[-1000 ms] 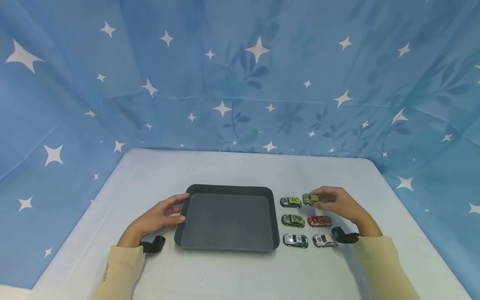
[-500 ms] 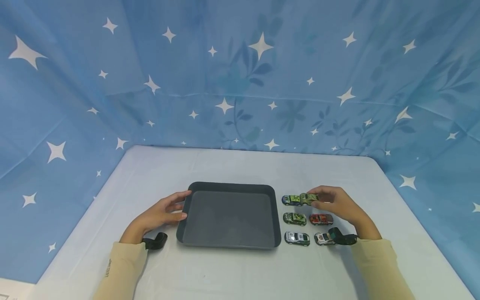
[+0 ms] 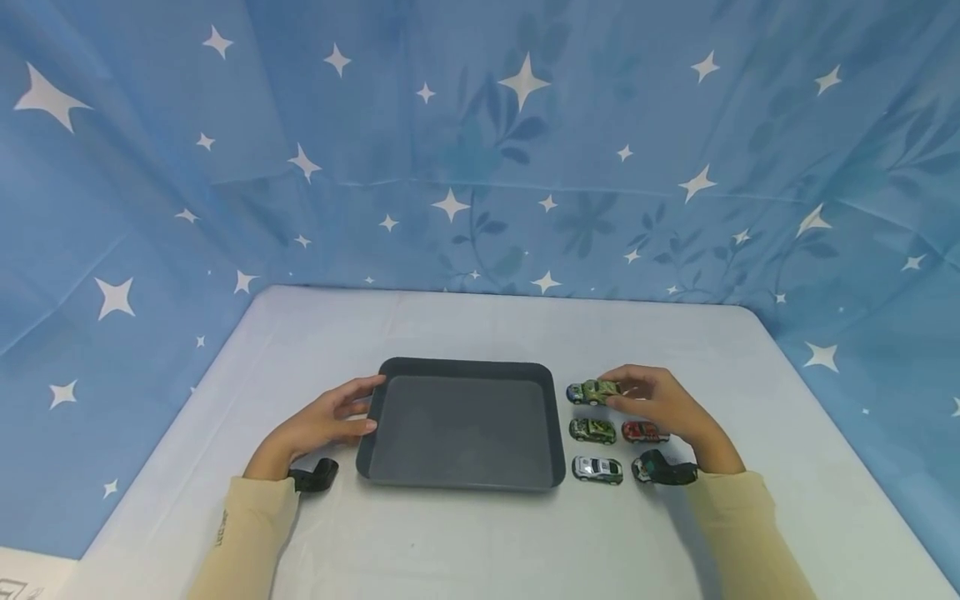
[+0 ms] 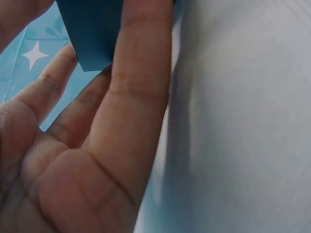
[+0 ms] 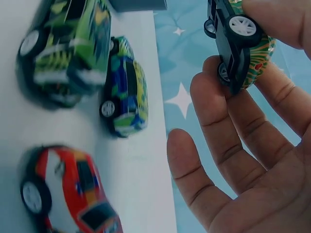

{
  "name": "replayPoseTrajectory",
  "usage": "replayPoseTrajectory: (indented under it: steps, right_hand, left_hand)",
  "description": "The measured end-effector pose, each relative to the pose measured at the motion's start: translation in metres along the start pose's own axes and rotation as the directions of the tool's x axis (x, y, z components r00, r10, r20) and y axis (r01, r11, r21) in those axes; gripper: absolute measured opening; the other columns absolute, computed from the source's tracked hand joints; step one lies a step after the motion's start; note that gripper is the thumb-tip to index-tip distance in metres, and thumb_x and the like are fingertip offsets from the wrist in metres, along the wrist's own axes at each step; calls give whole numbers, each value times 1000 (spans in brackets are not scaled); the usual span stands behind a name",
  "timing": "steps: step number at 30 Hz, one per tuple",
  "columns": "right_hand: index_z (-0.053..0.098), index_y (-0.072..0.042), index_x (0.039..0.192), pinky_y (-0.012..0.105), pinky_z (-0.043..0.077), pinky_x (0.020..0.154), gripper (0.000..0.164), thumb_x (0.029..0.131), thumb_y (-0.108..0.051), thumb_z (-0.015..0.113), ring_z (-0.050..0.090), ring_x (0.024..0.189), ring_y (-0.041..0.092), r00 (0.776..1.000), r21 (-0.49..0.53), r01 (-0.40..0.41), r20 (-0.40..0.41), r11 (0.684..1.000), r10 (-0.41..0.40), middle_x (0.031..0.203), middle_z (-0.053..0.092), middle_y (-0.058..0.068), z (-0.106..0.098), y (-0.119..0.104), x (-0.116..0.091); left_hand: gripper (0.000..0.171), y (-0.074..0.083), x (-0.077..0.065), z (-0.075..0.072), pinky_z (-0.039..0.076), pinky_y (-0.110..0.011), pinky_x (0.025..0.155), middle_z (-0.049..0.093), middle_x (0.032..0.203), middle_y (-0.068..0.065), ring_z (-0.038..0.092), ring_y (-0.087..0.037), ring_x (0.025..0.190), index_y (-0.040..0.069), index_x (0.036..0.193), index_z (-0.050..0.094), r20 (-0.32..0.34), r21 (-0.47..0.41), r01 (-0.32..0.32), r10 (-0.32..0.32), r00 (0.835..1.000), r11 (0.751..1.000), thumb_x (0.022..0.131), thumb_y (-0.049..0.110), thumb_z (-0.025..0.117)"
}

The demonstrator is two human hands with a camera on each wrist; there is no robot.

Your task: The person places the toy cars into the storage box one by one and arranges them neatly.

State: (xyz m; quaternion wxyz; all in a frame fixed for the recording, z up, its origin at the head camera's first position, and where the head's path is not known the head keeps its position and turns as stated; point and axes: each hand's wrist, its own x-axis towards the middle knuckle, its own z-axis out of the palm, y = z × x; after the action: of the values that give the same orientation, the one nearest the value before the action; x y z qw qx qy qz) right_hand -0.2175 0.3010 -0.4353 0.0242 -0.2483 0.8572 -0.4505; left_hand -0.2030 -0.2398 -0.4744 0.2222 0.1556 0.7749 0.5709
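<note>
My right hand [image 3: 660,408] pinches a green patterned toy car [image 3: 598,392] between thumb and fingers, raised off the table. In the right wrist view, the held toy car [image 5: 231,48] is tipped, its dark underside and white-hubbed wheels showing. In the head view it partly covers a blue-and-yellow toy car [image 3: 573,394], which stands on the table in the right wrist view. With fingers fairly straight, my left hand [image 3: 326,421] touches the left side of a dark grey tray [image 3: 465,429]; thumb and index fingertips rest at its rim.
Right of the tray stand a green toy car [image 3: 592,431], a red one [image 3: 641,432] and a silver one [image 3: 597,470]. Another car [image 3: 639,467] is mostly hidden by the right wrist's black camera [image 3: 667,471]. Behind the white table [image 3: 480,533] hangs a blue starry cloth [image 3: 375,150].
My right hand has moved left with the green toy car, from beside the blue-and-yellow car to over it. My left hand has stayed at the tray's left side.
</note>
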Motion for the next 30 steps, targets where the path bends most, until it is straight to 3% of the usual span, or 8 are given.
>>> replayPoseTrajectory:
  steps: [10,19,30]
  right_hand:
    - [74,7,125,31,59,91,28,98,0,74,69,103,6,1000,26,-16,22,1000,16,120,75,21,13,-5,10]
    - [74,7,125,31,59,90,28,98,0,74,69,100,8,999,53,30,36,998,-32,120,75,19,24,-15,15]
    - [73,5,129,32,60,91,30,100,-2,74,73,101,14,995,83,20,96,996,-28,120,75,16,37,-28,29]
  left_hand:
    - [84,1,0,-1,53,-57,109,20,174,-33,25,-60,156,1,170,27,-3,-4,8,-8,1000,1000,103,14,76]
    - [84,1,0,0,52,-57,110,21,174,-32,25,-59,156,2,170,27,-4,8,6,-6,1000,1000,103,15,76]
    - [84,-1,0,-2,49,-61,113,17,176,-30,23,-58,157,3,171,25,7,3,14,-14,1000,1000,104,15,75]
